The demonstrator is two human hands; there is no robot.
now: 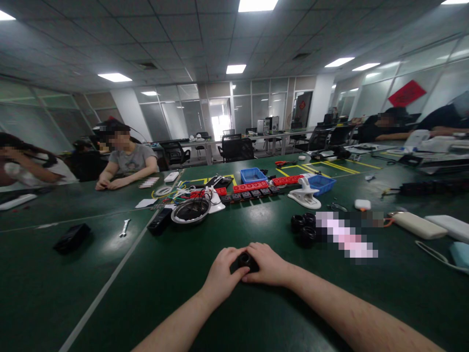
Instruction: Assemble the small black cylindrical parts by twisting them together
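Left hand (223, 269) and right hand (266, 264) met on the green table (256, 313), fingers closed together around a small black round part (247, 260). Beyond, to the right, lay three similar black rings (304, 228); farther back, a metal bowl (191, 211).

An office-like assembly workshop: long green workbench (256, 303), glass partitions (176, 117), power strips (252, 190), parts bins (252, 174)

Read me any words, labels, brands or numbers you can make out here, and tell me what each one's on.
None can be read.
Red diamond sign on the glass wall: dark character, too blurred.
Red hanging by the far door: too small.
Small black part held between left hand and right hand: no marking visible.
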